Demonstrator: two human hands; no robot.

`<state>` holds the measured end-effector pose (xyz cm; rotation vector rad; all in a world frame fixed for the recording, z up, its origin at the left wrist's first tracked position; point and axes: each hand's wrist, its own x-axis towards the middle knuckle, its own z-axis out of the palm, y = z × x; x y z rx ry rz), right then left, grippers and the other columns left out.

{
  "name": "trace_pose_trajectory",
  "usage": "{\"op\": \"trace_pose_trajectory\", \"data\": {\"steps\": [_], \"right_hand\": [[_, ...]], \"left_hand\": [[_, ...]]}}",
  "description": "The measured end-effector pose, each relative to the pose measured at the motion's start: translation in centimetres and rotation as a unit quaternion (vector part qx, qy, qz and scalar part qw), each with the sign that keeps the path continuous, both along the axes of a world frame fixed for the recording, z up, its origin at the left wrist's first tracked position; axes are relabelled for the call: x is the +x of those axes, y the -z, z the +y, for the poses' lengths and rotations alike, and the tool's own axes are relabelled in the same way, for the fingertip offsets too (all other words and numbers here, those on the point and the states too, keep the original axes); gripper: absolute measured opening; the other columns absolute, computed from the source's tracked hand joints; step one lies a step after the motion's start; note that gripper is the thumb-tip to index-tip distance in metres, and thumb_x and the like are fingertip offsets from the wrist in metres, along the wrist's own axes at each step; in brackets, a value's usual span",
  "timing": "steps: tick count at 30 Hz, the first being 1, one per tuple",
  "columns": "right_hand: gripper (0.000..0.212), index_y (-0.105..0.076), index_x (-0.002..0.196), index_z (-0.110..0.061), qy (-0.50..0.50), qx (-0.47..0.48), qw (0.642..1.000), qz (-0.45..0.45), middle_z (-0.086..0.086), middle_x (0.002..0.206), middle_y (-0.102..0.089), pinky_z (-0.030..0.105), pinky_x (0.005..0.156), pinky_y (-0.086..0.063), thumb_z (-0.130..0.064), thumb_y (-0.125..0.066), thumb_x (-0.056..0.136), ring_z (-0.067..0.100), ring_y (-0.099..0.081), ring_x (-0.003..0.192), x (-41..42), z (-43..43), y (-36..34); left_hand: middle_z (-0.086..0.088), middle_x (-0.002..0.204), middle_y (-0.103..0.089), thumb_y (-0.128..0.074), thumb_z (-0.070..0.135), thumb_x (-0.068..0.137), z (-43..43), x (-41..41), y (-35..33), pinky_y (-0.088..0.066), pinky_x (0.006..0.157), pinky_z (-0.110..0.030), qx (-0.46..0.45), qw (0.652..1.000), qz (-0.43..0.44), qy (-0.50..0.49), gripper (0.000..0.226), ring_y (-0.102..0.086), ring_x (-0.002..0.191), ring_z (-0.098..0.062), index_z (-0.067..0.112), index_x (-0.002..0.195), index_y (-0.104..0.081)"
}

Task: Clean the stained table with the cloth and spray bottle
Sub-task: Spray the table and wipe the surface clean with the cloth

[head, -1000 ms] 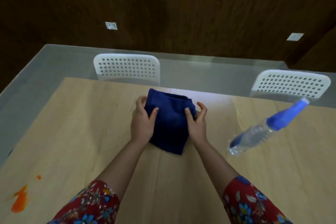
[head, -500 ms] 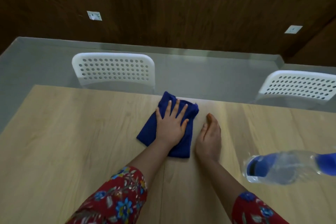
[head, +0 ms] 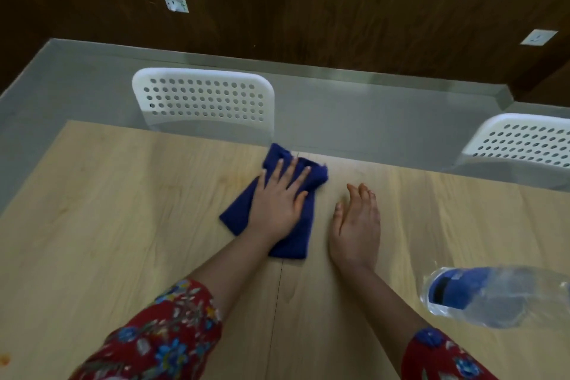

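Bench (head: 108, 225) of pale wood fills the lower view, and it is the surface to be cleaned. Beyond its far edge, at eleven o'clock and two o'clock, stand two white perforated chairs (head: 203, 99), with a grey floor and a dark panelled wall behind them. At four o'clock a clear spray bottle (head: 499, 296) lies on its side on the bench, blurred, with its blue part toward the middle. Near the centre, close to the far edge, lies the folded blue cloth (head: 237, 213). The left hand (head: 277, 203) presses flat on it, fingers (head: 285, 168) spread and straight, not gripping. Just to its three o'clock side the right hand (head: 357, 219) rests on bare wood, fingers together and extended, empty, apart from the cloth. Both sleeves are red with a flower print. At eight o'clock, at the very edge of the view, sits a small orange stain (head: 4, 359), and a faint orange tint seems to show on the wood left of the cloth, though it is too weak to be sure.

The step in hand looks like wiping, with the cloth pinned under the left palm. Since the orange mark lies well away from the cloth, the next move probably calls for picking up the bottle with the free right hand, wetting that spot, and sliding the cloth over to it under steady pressure.
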<state>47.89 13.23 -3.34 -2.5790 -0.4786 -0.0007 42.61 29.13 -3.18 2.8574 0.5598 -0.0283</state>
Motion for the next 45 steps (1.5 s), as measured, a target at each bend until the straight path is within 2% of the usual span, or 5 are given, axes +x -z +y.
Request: {"op": "trace_pose_trajectory", "data": {"steps": [6, 12, 19, 35, 45], "right_hand": [[0.049, -0.032, 0.148, -0.019, -0.004, 0.01, 1.0, 0.009, 0.004, 0.156, -0.03, 0.039, 0.12, -0.018, -0.035, -0.031, 0.101, 0.018, -0.019, 0.147, -0.1, -0.3, 0.0], [0.055, -0.026, 0.15, -0.022, -0.02, -0.065, 0.998, -0.002, 0.007, 0.159, -0.022, 0.037, 0.121, -0.012, -0.039, -0.021, 0.098, 0.022, -0.013, 0.148, 0.2, 0.7, 0.3], [0.055, -0.026, 0.151, -0.01, -0.082, 0.04, 0.996, 0.021, 0.007, 0.158, -0.026, 0.032, 0.122, -0.009, -0.029, -0.027, 0.099, 0.021, -0.013, 0.149, -1.3, 10.5, -2.2], [0.061, -0.013, 0.155, -0.023, -0.26, -0.125, 0.957, -0.019, 0.001, 0.163, -0.004, 0.033, 0.121, 0.002, -0.044, -0.01, 0.097, 0.015, 0.003, 0.15, -3.6, 17.4, 0.6], [0.06, -0.024, 0.152, -0.024, -0.251, -0.122, 0.96, -0.031, 0.003, 0.162, -0.013, 0.038, 0.122, -0.007, -0.046, -0.015, 0.097, 0.019, -0.005, 0.149, -3.4, 17.2, 0.7]], "left_hand": [[0.005, 0.163, -0.005, -0.019, 0.04, 0.103, 3.4, 3.9, -0.3, -0.003, 0.12, -0.045, -0.012, 0.992, 0.019, -0.123, 0.055, 0.0, 0.15, -0.018, 0.027, 0.155, -0.01], [0.011, 0.162, -0.004, -0.001, 0.051, 0.091, 0.6, 2.4, 0.2, -0.001, 0.12, -0.043, -0.021, 0.999, 0.0, 0.046, 0.066, 0.0, 0.15, -0.014, 0.036, 0.154, -0.011], [0.01, 0.163, -0.004, -0.022, 0.042, 0.103, 7.6, 0.3, 0.3, 0.001, 0.12, -0.04, -0.005, 0.998, -0.002, -0.061, 0.055, 0.002, 0.15, -0.014, 0.032, 0.155, -0.007], [0.004, 0.163, -0.007, -0.02, 0.039, 0.105, 35.1, -14.7, 0.5, -0.005, 0.12, -0.045, -0.006, 0.929, 0.005, -0.371, 0.053, -0.004, 0.15, -0.021, 0.027, 0.155, -0.01], [0.002, 0.163, -0.011, -0.021, 0.038, 0.105, 32.0, -21.1, 0.8, -0.009, 0.121, -0.044, -0.014, 0.924, -0.019, -0.383, 0.053, -0.008, 0.149, -0.02, 0.024, 0.155, -0.012]]}}
